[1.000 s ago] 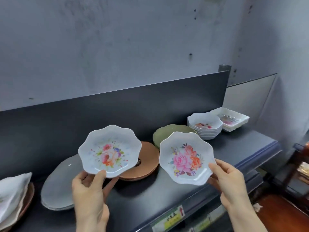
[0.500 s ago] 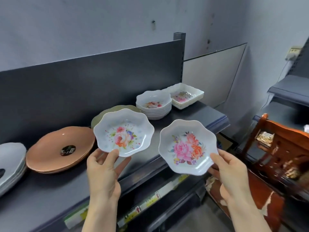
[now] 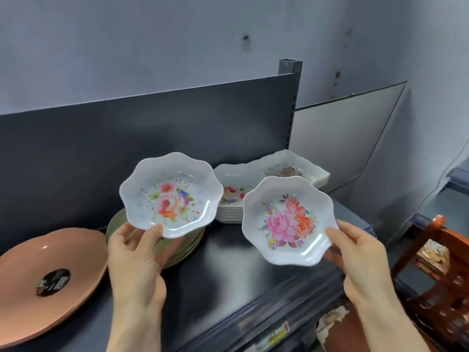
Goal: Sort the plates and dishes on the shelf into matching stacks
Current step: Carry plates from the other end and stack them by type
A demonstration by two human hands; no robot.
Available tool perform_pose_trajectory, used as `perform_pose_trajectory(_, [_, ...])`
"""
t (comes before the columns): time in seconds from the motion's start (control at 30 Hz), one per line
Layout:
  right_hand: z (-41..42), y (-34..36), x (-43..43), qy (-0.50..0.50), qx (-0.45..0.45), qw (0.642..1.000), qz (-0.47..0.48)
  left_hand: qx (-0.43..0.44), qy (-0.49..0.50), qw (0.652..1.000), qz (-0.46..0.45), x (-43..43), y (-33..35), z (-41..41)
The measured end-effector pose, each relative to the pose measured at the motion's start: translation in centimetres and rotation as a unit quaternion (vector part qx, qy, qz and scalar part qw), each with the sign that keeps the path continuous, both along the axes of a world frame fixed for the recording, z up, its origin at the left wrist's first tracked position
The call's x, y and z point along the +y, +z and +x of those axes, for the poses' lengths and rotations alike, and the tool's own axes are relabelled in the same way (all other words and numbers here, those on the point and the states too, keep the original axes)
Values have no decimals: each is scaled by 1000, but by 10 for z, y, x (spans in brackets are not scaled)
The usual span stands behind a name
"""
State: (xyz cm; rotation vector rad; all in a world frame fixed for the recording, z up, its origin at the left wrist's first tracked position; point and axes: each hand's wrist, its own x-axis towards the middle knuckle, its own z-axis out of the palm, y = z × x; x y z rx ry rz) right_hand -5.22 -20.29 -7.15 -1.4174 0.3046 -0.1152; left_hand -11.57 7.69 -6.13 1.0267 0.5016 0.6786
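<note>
The left hand (image 3: 134,252) gripped the speckled dish (image 3: 170,194), the right hand (image 3: 360,257) the pink-rose dish (image 3: 286,222); both had shifted right, nearing the matching stack (image 3: 231,214).

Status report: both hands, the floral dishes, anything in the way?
Left hand grips blue-speckled floral dish. Right hand grips pink-rose dish. Both held over shelf, not yet stacked. White floral stack behind, partly hidden; path looks open.

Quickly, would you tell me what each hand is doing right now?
Left hand: grips the pale-flower dish.
Right hand: grips the pink-rose dish.
</note>
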Motion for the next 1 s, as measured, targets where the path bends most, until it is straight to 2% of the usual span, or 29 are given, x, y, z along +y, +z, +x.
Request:
perform_pose_trajectory(0.13, [39,10,8,20,-32,999,-12,1,33,999,-9,10,6,23])
perform_pose_trajectory(0.4, [98,23,31,62,-66,996,-22,20,114,993,40,33,19,31])
perform_pose_trajectory(0.63, [162,44,59,198,-97,970,-105,19,194,980,49,35,24,14])
perform_pose_trajectory(0.7, [178,49,70,257,-88,953,-137,21,210,976,57,34,27,8])
perform_pose_trajectory(0.77, [195,45,82,288,-109,920,-244,28,226,972,58,34,27,3])
perform_pose_trajectory(0.87, [211,36,98,291,-178,821,-457,52,250,965,61,29,25,-1])
perform_pose_trajectory(0.93, [215,28,105,301,-198,784,-506,57,256,963,57,23,26,-3])
perform_pose_trajectory(1.0, [218,18,107,291,-217,770,-526,55,252,965,56,18,27,-6])
